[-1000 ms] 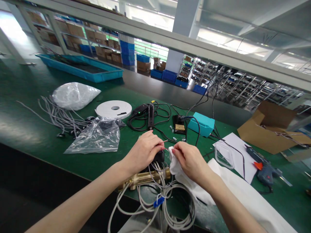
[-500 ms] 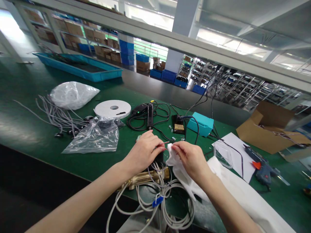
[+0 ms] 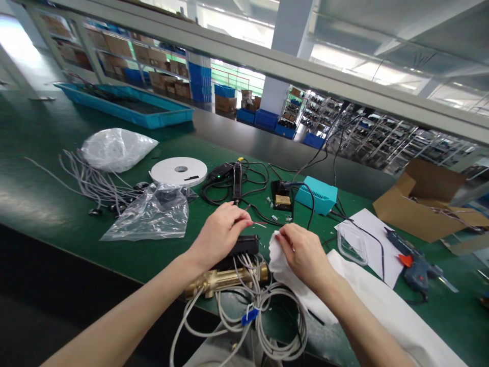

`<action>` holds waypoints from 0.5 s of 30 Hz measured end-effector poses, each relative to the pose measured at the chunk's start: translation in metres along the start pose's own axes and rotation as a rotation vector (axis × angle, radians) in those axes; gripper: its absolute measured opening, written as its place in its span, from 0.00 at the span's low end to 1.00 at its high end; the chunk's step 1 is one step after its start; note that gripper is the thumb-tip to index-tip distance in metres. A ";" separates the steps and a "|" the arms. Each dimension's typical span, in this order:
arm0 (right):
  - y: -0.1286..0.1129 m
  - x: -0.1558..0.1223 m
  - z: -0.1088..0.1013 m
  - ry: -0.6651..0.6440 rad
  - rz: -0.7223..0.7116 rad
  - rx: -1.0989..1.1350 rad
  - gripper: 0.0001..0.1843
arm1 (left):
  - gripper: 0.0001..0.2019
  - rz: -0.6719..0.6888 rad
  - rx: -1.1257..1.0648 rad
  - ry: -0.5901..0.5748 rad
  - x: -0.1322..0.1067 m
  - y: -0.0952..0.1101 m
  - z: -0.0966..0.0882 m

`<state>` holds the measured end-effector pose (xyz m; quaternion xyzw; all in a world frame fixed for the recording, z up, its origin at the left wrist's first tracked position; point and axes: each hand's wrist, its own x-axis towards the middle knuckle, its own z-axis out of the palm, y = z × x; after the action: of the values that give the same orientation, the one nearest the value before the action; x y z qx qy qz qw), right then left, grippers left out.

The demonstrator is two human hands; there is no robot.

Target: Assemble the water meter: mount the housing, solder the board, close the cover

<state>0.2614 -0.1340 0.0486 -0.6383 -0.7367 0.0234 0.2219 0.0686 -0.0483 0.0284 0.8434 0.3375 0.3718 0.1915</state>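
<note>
Thin wires (image 3: 260,224), one reddish and one pale, stick out to the right from the pinched fingers of my left hand (image 3: 223,229). My right hand (image 3: 301,247) is closed on the edge of a white cloth (image 3: 284,265), which trails down to the lower right. A small gap separates the wire tips from the cloth. Below my left hand sit a black box (image 3: 246,244), partly hidden by that hand, and a brass fitting (image 3: 233,278). Coiled grey cables (image 3: 280,331) with a blue tie (image 3: 249,316) hang at the table's front edge.
Behind my hands lie a black pen-shaped tool (image 3: 237,181), a soldering sponge stand (image 3: 281,200) and a teal box (image 3: 317,194). Leftward are a white reel (image 3: 162,171), plastic bags (image 3: 153,216) and loose cables (image 3: 82,178). A glue gun (image 3: 416,270) and carton (image 3: 420,204) stand right.
My hands have moved apart. The right hand and cloth shifted right, away from the wire ends; the left hand moved slightly left, uncovering more of the black box and wires.
</note>
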 end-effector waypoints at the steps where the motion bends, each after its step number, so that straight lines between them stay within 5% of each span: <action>1: 0.005 -0.002 -0.003 0.023 0.017 0.001 0.11 | 0.09 -0.034 -0.004 0.025 0.001 -0.003 -0.002; 7: 0.013 0.005 -0.018 0.106 0.080 0.059 0.12 | 0.09 -0.021 -0.009 0.006 0.001 -0.004 -0.001; 15: -0.012 0.018 -0.001 -0.050 -0.042 0.025 0.10 | 0.08 0.168 0.112 -0.061 -0.001 0.008 0.012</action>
<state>0.2490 -0.1191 0.0582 -0.6193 -0.7548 0.0440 0.2119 0.0806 -0.0557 0.0242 0.8890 0.2798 0.3412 0.1222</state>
